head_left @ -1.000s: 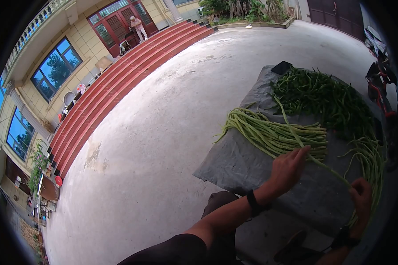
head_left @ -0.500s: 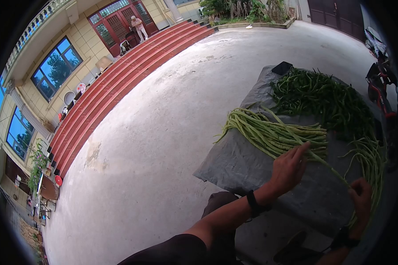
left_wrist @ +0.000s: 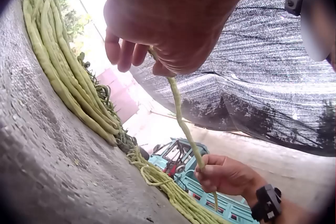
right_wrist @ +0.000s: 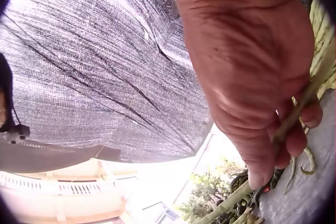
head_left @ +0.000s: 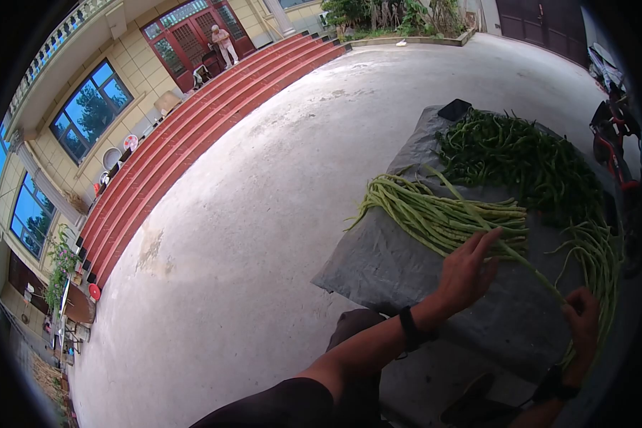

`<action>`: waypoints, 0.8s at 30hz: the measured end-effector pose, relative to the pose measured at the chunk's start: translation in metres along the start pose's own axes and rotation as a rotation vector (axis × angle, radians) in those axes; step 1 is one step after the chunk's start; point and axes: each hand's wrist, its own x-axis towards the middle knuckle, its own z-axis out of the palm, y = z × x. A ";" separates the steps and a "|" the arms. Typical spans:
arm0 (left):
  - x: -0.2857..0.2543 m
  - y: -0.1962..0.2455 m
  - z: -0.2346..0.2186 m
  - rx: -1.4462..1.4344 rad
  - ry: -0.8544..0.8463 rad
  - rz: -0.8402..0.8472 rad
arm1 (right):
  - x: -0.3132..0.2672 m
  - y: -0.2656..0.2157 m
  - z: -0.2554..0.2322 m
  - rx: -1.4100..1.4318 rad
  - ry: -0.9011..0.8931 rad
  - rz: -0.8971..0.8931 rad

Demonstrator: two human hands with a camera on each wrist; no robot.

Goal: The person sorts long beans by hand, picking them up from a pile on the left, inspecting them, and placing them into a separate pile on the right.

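Between both hands stretches a single long bean, its far end lying across a bundle of long beans on the grey sheet. My left hand has it between thumb and fingers, the fingers fairly extended in the head view. In the left wrist view the bean passes behind the left thumb and runs down to my right hand. That right hand pinches the bean near its lower end, thumb against the fingers in the right wrist view. Close by the right hand lies another heap of long beans.
Dark green peppers are heaped at the back of the sheet, beside a black flat object. A red and black machine stands at the right. Red steps lead to a house, where a person stands.
The bean's far end has come down from beside the peppers onto the bundle. My left fingers have straightened and spread a little; the right hand has hardly moved.
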 end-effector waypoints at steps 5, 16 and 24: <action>0.006 0.006 0.006 -0.100 0.000 -0.045 | -0.004 0.010 -0.003 -0.083 0.006 -0.061; 0.058 0.042 0.051 -0.448 -0.040 -0.048 | -0.026 0.014 -0.031 -0.057 -0.028 0.044; 0.115 0.078 0.136 -0.491 -0.051 0.020 | -0.047 0.042 -0.060 -0.038 0.052 -0.021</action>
